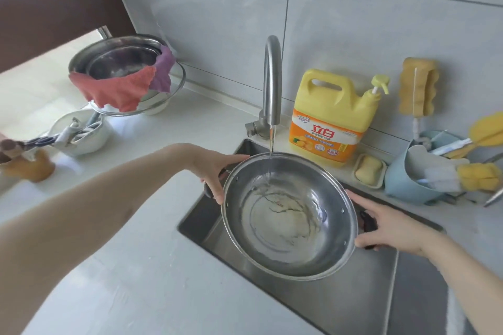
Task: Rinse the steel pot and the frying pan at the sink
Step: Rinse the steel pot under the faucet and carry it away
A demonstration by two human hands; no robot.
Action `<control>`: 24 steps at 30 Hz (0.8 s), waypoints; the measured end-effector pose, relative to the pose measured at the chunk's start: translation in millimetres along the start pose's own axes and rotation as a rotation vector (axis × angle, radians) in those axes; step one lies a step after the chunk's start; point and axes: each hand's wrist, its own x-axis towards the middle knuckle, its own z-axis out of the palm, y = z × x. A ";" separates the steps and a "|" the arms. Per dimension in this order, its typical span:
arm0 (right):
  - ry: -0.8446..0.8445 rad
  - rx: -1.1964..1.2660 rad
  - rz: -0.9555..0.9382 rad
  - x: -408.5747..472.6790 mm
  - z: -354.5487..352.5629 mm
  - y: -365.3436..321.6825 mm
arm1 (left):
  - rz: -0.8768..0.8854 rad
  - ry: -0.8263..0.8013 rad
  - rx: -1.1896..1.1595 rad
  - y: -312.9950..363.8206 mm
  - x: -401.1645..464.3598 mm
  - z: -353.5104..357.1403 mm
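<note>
The steel pot (288,216) hangs tilted over the sink (353,296), its open side toward me. Water runs from the tap (272,81) onto the pot's inner far wall, and pale streaks mark its bottom. My left hand (215,174) grips the dark handle on the pot's left rim. On the right rim, my right hand (386,223) holds the other dark handle. No frying pan can be picked out with certainty.
Stacked steel bowls (119,62) draped with a red and a purple cloth (119,90) stand at the back left. A yellow detergent jug (334,117), a soap dish (368,170) and a blue caddy (408,185) of brushes line the wall. A white utensil bowl (79,133) sits left.
</note>
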 end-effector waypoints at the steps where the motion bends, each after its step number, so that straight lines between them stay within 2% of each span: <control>1: 0.060 0.008 -0.029 3.6 13.0 8.5 | -0.008 0.045 0.046 1.2 -2.8 -4.9; 6: 0.333 -0.049 -0.216 19.3 49.3 21.4 | 0.075 0.317 0.214 0.6 -12.5 -0.8; 9: 0.474 -0.129 -0.268 18.9 44.4 16.9 | 0.036 0.543 0.283 -5.3 -9.6 20.0; 13: 0.549 -0.278 -0.357 6.1 27.6 9.0 | 0.073 0.770 0.266 -9.4 3.6 53.4; 19: 0.690 -0.611 -0.349 -24.2 22.0 8.2 | 0.229 1.103 0.343 -5.4 12.6 97.0; 24: 0.883 -0.812 -0.501 -54.3 21.9 -1.7 | 0.383 1.307 0.383 7.1 2.9 101.8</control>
